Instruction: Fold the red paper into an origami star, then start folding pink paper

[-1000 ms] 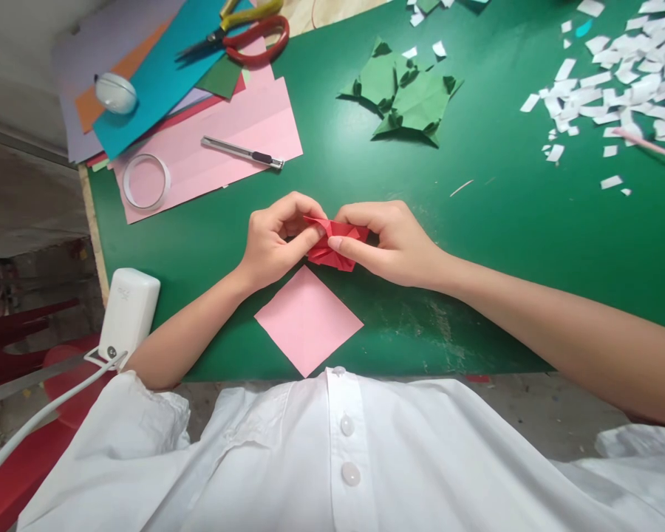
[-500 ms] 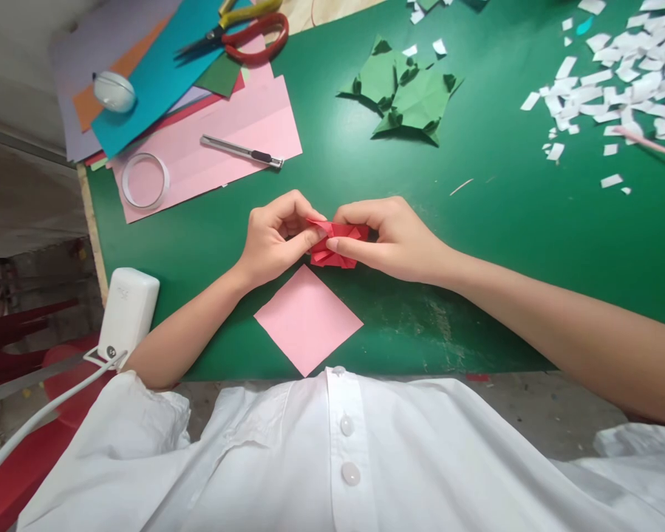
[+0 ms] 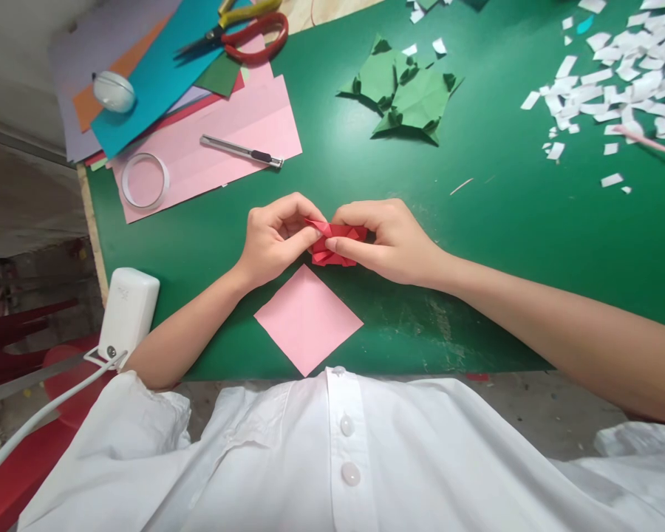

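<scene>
Between my hands is a piece of folded red paper (image 3: 337,255), with several small pleats and flaps showing on its near side. My left hand (image 3: 280,236) pinches a lifted flap at its left corner between thumb and forefinger. On the other side, my right hand (image 3: 391,240) grips the paper with the thumb on top and the fingers behind. Part of the folded paper is hidden by the fingers. Just below the hands, a square of pink paper (image 3: 309,321) lies flat with one corner pointing at me.
Green folded paper pieces (image 3: 421,96) lie beyond my hands. White paper scraps (image 3: 615,96) are scattered at the far right. At the left are scissors (image 3: 255,37), a box cutter (image 3: 241,151), a tape roll (image 3: 126,181), coloured sheets (image 3: 199,159) and a white power bank (image 3: 130,307) with a cable.
The flap under my left thumb is tilted a little more, and the left fingertips have shifted slightly left. The right hand keeps its hold, and the pink square has not moved.
</scene>
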The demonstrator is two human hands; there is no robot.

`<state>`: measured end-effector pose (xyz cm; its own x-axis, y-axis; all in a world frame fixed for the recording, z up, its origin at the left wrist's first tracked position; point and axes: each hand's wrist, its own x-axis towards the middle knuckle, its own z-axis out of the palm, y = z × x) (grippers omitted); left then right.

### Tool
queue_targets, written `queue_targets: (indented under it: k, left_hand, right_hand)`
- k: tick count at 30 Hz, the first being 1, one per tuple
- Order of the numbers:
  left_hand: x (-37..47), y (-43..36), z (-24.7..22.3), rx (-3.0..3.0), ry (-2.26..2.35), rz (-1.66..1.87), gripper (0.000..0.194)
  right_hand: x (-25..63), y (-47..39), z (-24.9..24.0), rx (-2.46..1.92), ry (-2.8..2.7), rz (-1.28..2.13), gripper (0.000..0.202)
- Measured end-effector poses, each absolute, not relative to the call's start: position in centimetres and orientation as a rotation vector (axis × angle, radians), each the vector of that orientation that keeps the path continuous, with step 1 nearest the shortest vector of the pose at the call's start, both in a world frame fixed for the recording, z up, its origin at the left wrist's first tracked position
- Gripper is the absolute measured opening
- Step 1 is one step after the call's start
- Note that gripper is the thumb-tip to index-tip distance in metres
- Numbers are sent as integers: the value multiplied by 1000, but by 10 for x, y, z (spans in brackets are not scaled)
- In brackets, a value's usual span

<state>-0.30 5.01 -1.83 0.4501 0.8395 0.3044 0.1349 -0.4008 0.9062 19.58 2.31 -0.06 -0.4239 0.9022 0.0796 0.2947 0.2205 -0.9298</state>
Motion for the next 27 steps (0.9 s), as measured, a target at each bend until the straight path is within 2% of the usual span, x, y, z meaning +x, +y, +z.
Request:
queue_targets:
  k: [9, 13, 18, 27]
  left_hand:
    - [-12, 60, -13, 1600, 653, 703, 24]
    - [-14, 60, -9, 1545, 651, 589, 30]
    - [-12, 58, -10, 1552, 695, 617, 32]
    - [-13, 58, -17, 1608, 715, 667, 31]
  right_hand:
    - [206, 28, 4, -1022, -1809, 1409, 27]
    - [208, 30, 4, -1037, -1869, 1375, 26]
    - [206, 29, 1, -1068, -1931, 1266, 33]
    - [204, 26, -3, -1067, -1973, 1148, 28]
